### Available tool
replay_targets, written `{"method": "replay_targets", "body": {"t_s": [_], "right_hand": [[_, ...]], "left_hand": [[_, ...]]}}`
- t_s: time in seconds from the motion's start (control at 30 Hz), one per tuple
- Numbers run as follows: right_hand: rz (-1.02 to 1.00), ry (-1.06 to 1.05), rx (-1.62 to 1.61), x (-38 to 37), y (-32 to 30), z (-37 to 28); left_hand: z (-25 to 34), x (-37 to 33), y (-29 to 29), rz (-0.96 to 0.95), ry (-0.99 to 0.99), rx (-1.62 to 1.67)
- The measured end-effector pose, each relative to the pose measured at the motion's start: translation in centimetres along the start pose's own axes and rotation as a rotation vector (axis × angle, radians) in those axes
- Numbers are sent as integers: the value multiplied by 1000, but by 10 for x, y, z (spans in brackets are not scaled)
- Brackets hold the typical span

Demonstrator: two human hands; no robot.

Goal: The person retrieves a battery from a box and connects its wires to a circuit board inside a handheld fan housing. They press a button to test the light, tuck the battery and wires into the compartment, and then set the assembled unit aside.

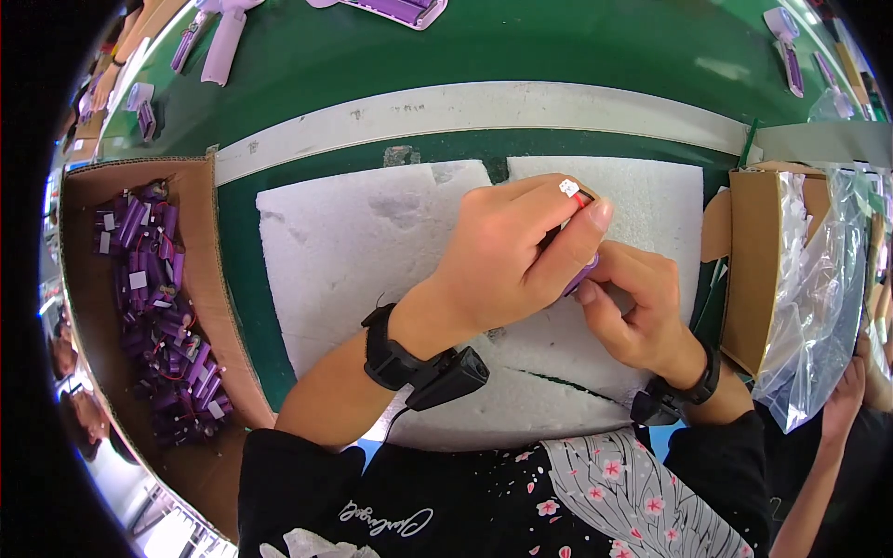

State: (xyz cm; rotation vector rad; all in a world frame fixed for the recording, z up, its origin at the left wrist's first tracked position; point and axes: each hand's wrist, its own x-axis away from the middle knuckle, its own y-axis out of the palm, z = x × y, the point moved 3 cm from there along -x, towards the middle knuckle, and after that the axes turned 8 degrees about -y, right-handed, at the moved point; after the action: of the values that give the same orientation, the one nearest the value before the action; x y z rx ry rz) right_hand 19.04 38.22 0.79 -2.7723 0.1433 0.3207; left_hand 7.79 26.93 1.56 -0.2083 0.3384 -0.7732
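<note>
Above the white foam sheets, my left hand is closed, thumb and forefinger pinching red and black wires that end in a small white plug. A purple piece shows between my two hands; most of it is hidden by my fingers, so its exact kind is unclear. My right hand is closed too, with thumb and fingers gripping that purple piece from the right. Both wrists wear black straps, and a black device sits by the left one.
White foam sheets cover the green table. To the left stands a cardboard box of purple wired cells. Another carton with clear plastic bags is at right. Beyond a pale strip lie purple handheld housings.
</note>
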Motion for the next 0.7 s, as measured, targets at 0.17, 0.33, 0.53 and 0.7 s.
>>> {"method": "replay_targets", "body": {"t_s": [0.17, 0.33, 0.53, 0.7], "right_hand": [[-4, -13, -9, -5, -2, 9], [11, -22, -29, -7, -2, 13], [-2, -24, -19, -10, -4, 12], [22, -30, -29, -7, -5, 10]], "left_hand": [[-6, -4, 1, 15, -26, 24], [-7, -7, 0, 15, -35, 33], [-6, -8, -2, 10, -92, 43], [-6, -7, -1, 13, -117, 85]]}}
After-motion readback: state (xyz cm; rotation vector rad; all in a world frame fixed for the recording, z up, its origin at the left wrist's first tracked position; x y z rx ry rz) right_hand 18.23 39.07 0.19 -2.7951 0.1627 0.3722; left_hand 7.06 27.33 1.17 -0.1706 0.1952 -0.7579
